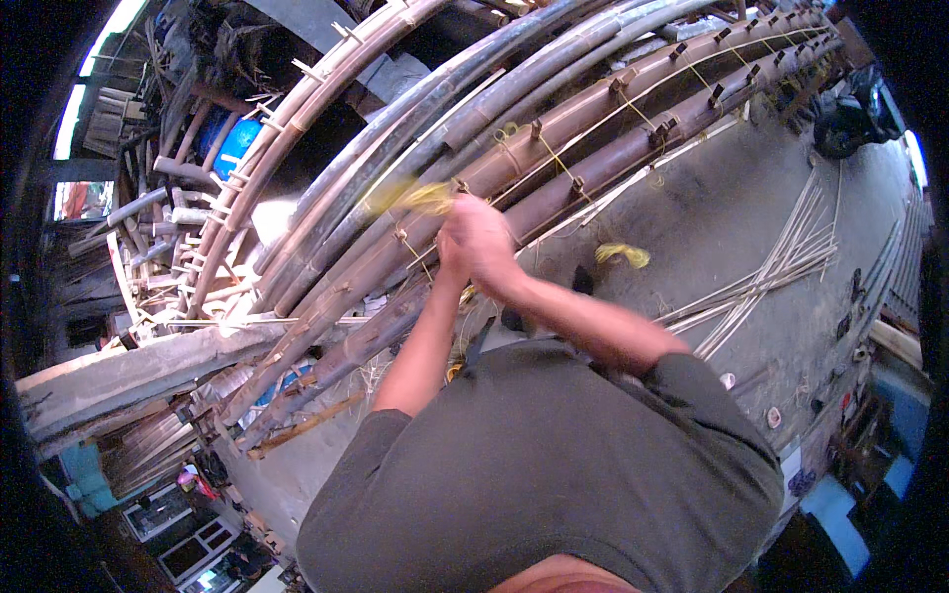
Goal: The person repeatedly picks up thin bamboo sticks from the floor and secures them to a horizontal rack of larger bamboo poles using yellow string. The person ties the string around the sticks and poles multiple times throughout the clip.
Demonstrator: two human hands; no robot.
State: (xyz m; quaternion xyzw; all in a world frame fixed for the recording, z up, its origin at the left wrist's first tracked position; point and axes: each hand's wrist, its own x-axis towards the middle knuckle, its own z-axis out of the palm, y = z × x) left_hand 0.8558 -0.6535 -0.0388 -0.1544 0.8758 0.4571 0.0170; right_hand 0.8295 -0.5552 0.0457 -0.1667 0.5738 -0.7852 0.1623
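Observation:
My two hands meet over a pair of long bamboo poles (529, 158), which lie side by side with short pegs and thin cords across them. My right hand (486, 242) is closed and blurred by motion. From its far side a bundle of yellow twine (423, 198) sticks out to the left, smeared at its end. Close against it is my left hand (452, 259), whose fingers are mostly hidden and blurred. A peg on the nearer-left stretch of pole, wrapped with yellow cord (400, 235), stands just left of my hands.
More curved bamboo poles (435, 124) lie beyond, beside a ladder-like bamboo piece (247, 163) with rungs. On the concrete floor (682, 217) are a loose yellow twine bundle (623, 255) and crossed thin bamboo strips (761, 272). A black plastic bag (840, 124) stands at far right.

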